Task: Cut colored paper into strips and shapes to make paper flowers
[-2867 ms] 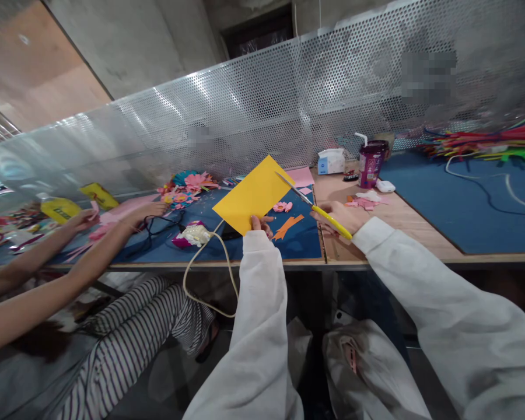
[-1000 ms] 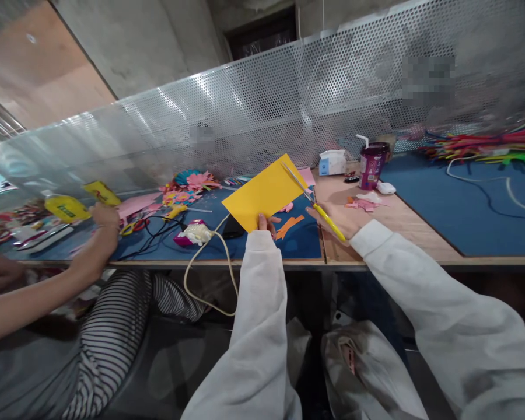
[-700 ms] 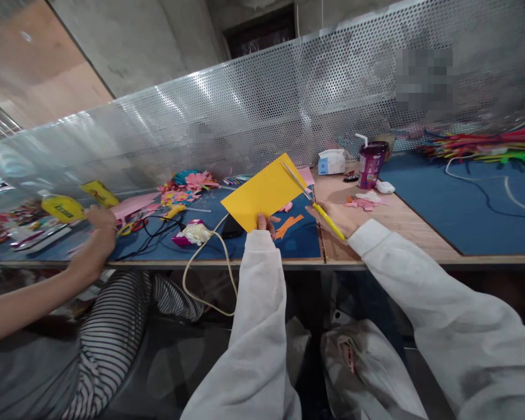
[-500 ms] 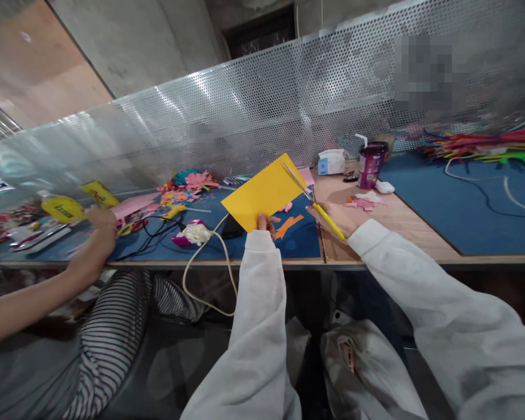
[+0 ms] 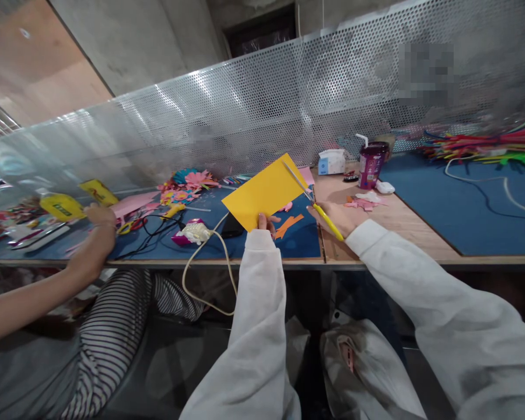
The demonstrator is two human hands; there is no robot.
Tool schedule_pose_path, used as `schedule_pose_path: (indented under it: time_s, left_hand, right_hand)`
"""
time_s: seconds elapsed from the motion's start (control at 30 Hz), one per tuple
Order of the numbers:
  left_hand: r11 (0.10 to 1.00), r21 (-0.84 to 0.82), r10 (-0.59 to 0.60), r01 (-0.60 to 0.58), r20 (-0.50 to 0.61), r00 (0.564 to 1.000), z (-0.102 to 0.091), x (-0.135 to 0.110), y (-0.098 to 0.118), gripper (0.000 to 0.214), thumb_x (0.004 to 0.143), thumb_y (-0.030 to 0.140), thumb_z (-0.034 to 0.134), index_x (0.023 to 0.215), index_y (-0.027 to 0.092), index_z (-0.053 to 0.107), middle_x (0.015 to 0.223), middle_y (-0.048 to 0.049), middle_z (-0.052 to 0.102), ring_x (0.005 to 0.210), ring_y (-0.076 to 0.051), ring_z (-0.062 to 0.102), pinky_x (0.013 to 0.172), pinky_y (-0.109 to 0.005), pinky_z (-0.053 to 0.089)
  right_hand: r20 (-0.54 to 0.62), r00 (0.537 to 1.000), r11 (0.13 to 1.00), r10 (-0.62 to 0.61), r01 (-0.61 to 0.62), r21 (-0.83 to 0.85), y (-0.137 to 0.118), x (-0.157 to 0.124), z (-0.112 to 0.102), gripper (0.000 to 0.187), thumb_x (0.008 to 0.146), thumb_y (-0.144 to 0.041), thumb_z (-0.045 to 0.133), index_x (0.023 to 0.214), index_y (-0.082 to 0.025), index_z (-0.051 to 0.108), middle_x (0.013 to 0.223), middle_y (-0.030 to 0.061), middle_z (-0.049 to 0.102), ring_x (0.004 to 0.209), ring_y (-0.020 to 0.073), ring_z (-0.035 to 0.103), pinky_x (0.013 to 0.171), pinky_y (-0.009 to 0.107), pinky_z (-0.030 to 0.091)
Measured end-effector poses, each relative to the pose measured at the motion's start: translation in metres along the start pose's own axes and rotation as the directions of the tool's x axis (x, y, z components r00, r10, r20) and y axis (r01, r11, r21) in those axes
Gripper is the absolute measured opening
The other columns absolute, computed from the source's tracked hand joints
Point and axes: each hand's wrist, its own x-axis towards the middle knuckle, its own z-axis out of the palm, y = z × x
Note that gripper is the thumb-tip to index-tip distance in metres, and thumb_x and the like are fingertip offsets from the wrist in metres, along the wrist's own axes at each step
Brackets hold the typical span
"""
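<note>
My left hand (image 5: 266, 223) pinches the near corner of a yellow sheet of paper (image 5: 262, 191) and holds it up over the blue mat (image 5: 297, 242). Gripping yellow-handled scissors (image 5: 315, 205) is my right hand (image 5: 338, 217); the blades touch the sheet's right edge. Below the sheet, orange paper scraps (image 5: 287, 225) lie on the mat. Both my arms are in white sleeves.
A person at the left reaches a hand (image 5: 100, 217) to the table near paper flowers (image 5: 188, 185), a glue gun (image 5: 192, 233) with its cable and black cords. A purple cup (image 5: 370, 163), a tissue box (image 5: 331, 162) and pink scraps (image 5: 364, 202) stand to the right. A perforated metal screen (image 5: 289, 105) backs the table.
The scissors' blades have closed in on the sheet's right edge. The person at the left drew one arm back and shifted the other hand leftward. My hands have hardly moved in the last second.
</note>
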Motion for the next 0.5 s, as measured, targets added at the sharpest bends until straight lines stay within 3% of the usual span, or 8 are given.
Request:
schedule_pose_path:
  time_s: [0.23, 0.5]
  left_hand:
    - [0.999, 0.042, -0.007, 0.007, -0.004, 1.0, -0.001, 0.001, 0.001, 0.06, 0.078, 0.073, 0.044, 0.062, 0.018, 0.062, 0.034, 0.005, 0.032, 0.03, -0.006, 0.03, 0.034, -0.023, 0.021]
    - [0.996, 0.092, -0.005, 0.006, -0.018, 1.0, 0.0, -0.002, 0.005, 0.06, 0.081, 0.071, 0.04, 0.064, 0.018, 0.062, 0.033, 0.0051, 0.032, 0.03, -0.006, 0.028, 0.034, -0.023, 0.02]
  right_hand:
    - [-0.02, 1.0, 0.999, -0.008, 0.007, -0.051, -0.007, -0.005, -0.006, 0.042, 0.092, -0.05, 0.04, 0.069, -0.018, 0.055, 0.075, 0.0107, 0.068, 0.063, 0.0176, 0.058, 0.058, 0.025, 0.038]
    - [0.037, 0.998, 0.996, 0.049, -0.046, -0.07, -0.024, -0.015, -0.016, 0.039, 0.093, -0.051, 0.043, 0.085, -0.016, 0.057, 0.08, 0.0087, 0.068, 0.065, 0.0167, 0.059, 0.057, 0.023, 0.037]
